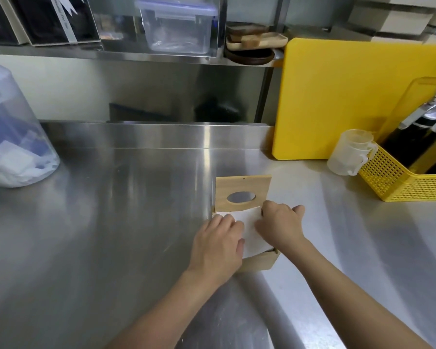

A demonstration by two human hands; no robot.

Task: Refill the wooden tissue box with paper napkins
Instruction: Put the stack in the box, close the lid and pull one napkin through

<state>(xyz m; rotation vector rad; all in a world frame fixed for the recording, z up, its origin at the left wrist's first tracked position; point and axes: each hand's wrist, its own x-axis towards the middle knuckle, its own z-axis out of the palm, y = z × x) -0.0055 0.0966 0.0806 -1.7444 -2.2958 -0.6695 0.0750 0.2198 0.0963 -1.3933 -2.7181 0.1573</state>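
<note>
A wooden tissue box (261, 260) sits on the steel counter, right of centre. Its wooden lid (242, 188), with an oval hole, is slid or tilted back toward the far side, leaving the box open. A stack of white paper napkins (251, 229) lies in the opening. My left hand (218, 244) rests palm down on the left part of the napkins and the box's left edge. On the right side, my right hand (280, 226) presses on the napkins with bent fingers. Both hands hide much of the box.
A yellow cutting board (342, 96) leans at the back right. Beside it are a clear measuring cup (347, 153) and a yellow mesh basket (410, 182) holding dark bottles. A clear plastic container (13, 137) with white paper stands at the far left. Shelves with containers run behind.
</note>
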